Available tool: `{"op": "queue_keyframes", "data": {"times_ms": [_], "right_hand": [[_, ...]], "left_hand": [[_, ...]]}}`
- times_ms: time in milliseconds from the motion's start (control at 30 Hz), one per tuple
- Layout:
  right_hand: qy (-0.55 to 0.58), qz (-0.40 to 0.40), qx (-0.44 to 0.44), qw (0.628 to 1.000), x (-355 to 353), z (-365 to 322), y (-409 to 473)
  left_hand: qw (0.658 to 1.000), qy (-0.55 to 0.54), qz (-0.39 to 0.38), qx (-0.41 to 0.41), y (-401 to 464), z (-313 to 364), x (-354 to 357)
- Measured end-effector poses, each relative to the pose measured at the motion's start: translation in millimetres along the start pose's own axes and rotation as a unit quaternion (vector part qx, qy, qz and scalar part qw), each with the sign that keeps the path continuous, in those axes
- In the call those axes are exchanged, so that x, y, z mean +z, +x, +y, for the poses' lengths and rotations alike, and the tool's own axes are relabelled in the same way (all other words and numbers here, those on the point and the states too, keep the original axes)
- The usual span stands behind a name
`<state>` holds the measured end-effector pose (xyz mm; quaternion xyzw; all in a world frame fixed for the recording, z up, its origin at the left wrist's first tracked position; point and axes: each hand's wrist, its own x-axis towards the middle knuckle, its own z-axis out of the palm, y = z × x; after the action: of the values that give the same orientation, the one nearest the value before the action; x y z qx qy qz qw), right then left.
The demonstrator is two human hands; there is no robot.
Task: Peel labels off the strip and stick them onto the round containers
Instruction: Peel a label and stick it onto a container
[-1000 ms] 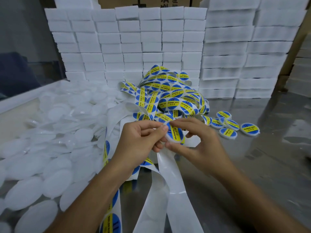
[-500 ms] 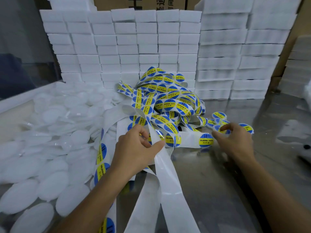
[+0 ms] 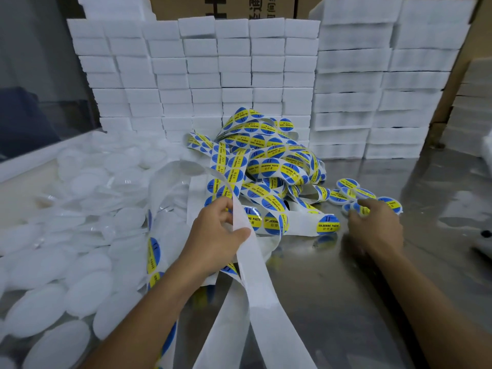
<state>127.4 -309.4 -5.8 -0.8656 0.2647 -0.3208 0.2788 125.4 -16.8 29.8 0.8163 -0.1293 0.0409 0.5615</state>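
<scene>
Centrally, the left hand point(image 3: 213, 241) pinches the strip point(image 3: 255, 267) — the right hand point(image 3: 378, 225), fingers curled, rests on labelled containers point(image 3: 346, 194); its grip can't be told.

right hand point(image 3: 375, 225) motion-blurred over labelled containers point(image 3: 346, 194), its grip unclear, cardboard box point(image 3: 239, 6) print cut off

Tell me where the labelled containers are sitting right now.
In the head view, the labelled containers cluster on the metal table right of centre, just right of the label strip pile, with the right hand over their near edge.
</scene>
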Motion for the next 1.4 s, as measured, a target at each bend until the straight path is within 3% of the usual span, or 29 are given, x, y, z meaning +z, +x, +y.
{"op": "queue_keyframes", "data": {"times_ms": [200, 333, 467, 633, 967, 1067, 1167, 1300, 1400], "right_hand": [[0.158, 0.052, -0.154, 0.974, -12.3, -44.2, -32.8], [0.262, -0.035, -0.292, 0.919, -14.7, -82.0, -74.6], [0.235, -0.068, -0.405, 0.881, -6.6, -96.3, -93.3], [0.235, -0.009, -0.421, 0.876, -5.0, -94.1, -93.3], [0.272, -0.023, -0.381, 0.883, -8.5, -91.5, -85.1], [0.3, -0.043, -0.314, 0.9, -8.3, -92.3, -84.4], [0.402, -0.091, -0.149, 0.899, -11.0, -94.2, -79.4], [0.494, -0.124, 0.115, 0.853, -21.7, -86.6, -59.8], [0.55, -0.12, 0.2, 0.802, -27.8, -81.6, -50.0]], "left_hand": [[0.996, -0.08, -0.026, 0.022, -0.1, 1.7, -0.7], [0.991, -0.092, -0.074, 0.065, -3.5, 4.8, 0.0], [0.983, -0.094, -0.112, 0.114, -5.9, 8.3, 1.0], [0.978, -0.07, -0.125, 0.153, -9.3, 10.6, 4.8], [0.982, -0.012, -0.132, 0.137, -3.5, 1.7, 3.8], [0.982, -0.01, -0.13, 0.137, -2.9, 2.3, 3.3], [0.984, -0.013, -0.116, 0.134, -2.8, 2.3, 2.7], [0.989, -0.019, -0.074, 0.129, -0.4, 0.3, 1.4], [0.991, 0.009, -0.005, 0.135, 1.5, -1.7, 2.5]]}}
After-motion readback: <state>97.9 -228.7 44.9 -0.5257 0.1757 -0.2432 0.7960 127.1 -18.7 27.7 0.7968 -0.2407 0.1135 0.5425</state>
